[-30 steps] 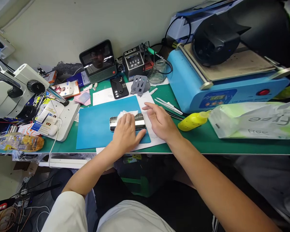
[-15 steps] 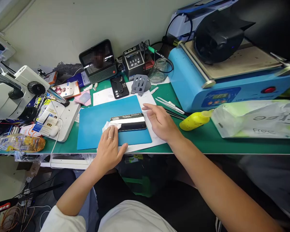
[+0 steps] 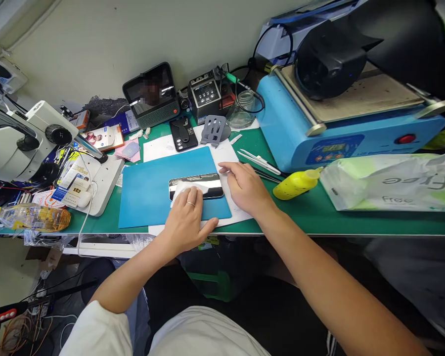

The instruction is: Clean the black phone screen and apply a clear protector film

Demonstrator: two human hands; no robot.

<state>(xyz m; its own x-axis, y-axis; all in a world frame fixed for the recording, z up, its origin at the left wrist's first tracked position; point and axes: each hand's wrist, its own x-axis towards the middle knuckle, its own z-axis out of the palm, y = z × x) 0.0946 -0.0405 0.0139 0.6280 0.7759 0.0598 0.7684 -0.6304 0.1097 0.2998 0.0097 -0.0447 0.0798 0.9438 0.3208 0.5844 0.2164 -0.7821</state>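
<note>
Phone (image 3: 215,184) lies partly under the left hand (image 3: 184,221), which, nearly flat, holds tissue (image 3: 183,188).

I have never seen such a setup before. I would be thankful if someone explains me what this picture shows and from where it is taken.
No robot is here: these are a person's own bare hands, seen from a camera worn on the head, looking forward and down. The left hand, with a ring, holds a white tissue against a glossy phone. The right hand is at the phone's right end; whether it touches is hard to tell. The phone lies on a blue mat on a green bench. Beside the right hand stand or lie white tweezers and a yellow bottle. A microscope is at far left.
</note>
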